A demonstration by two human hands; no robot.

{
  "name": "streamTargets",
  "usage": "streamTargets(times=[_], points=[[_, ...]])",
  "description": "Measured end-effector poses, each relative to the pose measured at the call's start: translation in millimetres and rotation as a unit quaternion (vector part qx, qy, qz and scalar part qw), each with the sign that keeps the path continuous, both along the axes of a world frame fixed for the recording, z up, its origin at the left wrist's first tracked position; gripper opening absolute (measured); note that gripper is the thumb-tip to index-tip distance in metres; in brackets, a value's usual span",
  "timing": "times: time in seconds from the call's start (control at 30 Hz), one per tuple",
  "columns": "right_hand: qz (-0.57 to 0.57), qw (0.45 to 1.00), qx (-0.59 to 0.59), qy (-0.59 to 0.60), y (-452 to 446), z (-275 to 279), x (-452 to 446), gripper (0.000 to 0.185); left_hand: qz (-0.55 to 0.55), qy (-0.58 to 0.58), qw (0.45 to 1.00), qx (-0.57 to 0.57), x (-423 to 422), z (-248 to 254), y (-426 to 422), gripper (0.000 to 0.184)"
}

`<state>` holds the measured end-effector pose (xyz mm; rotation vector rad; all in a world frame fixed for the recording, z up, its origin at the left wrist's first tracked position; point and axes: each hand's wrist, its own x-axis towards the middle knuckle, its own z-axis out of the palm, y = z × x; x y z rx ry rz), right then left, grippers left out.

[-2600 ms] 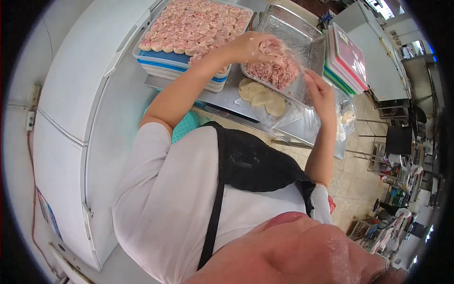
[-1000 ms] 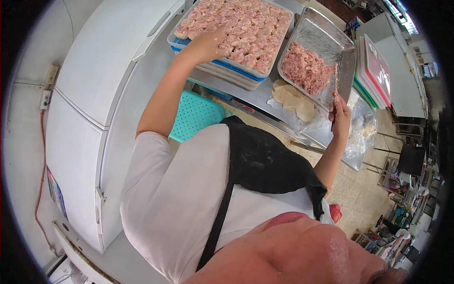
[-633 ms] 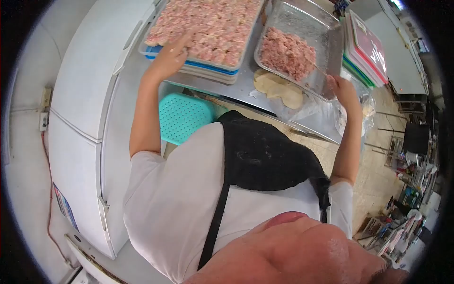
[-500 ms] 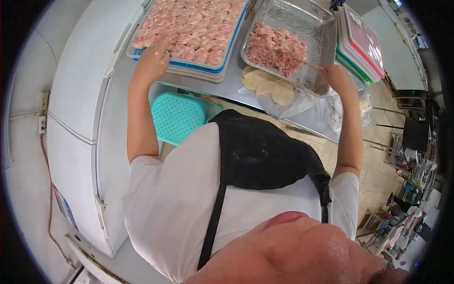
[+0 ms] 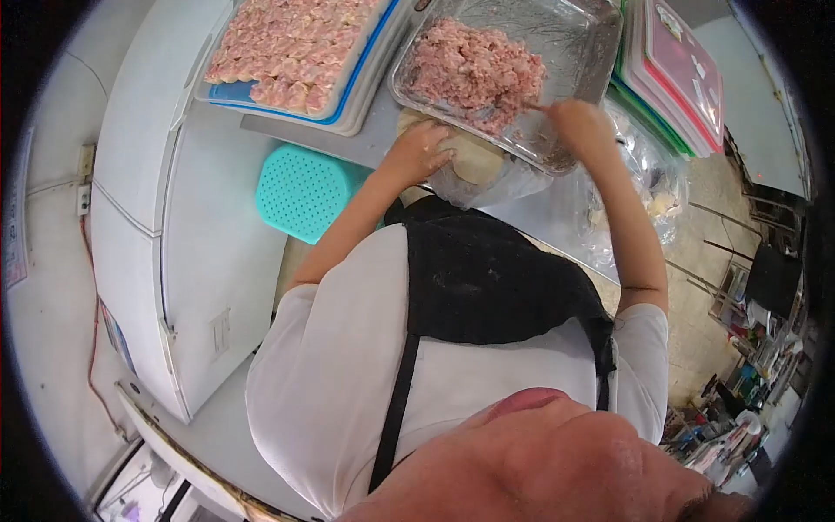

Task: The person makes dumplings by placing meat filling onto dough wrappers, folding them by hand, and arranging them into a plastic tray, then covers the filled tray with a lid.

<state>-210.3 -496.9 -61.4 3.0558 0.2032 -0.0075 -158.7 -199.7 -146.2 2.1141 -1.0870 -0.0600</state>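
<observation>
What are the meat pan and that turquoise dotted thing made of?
The pan looks like shiny metal, possibly stainless steel, given its silvery reflections. The turquoise thing seems to be satin moulded plastic, judging by its uniform colour and regular dots.

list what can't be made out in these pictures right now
All in the head view:
Dough circles: partly covered by the left hand; whether it grips one is unclear.
Tool: handle hidden inside the right hand; far end indistinct against the meat.
Dumplings: farthest part cut off by the top edge.
Plastic bag: partly behind the right forearm; creases and glare obscure its contents.
Far-right clutter: too small to name.
</observation>
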Motion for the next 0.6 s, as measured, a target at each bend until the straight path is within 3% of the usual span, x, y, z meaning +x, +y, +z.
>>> streamTargets(times=[0.13, 0.23, 0.33, 0.43, 0.6], points=[[0.061, 0.998, 0.021, 0.019, 25.1, -17.7, -31.3, 0.017, 0.042, -0.050, 0.997, 0.044, -1.3, -14.8, -10.9, 0.026], [0.033, 0.994, 0.034, 0.102, 0.1, 18.9, -21.0, 0.017, 0.066, 0.035, 0.995, 0.066, -1.6, -10.3, -4.3, 0.026], [0.009, 0.998, 0.047, 0.042, -25.9, -4.3, -0.5, 0.027, 0.091, 0.115, 0.989, -0.032, -1.6, 0.7, 2.4, 0.026], [0.083, 0.994, 0.066, 0.013, 8.3, -30.1, -23.6, 0.021, 0.181, 0.278, 0.941, -0.070, -9.9, 17.7, 4.2, 0.022], [0.029, 0.994, 0.021, 0.104, -5.6, 14.9, -22.8, 0.032, 0.109, 0.141, 0.983, -0.047, -11.6, 38.8, 3.5, 0.027]])
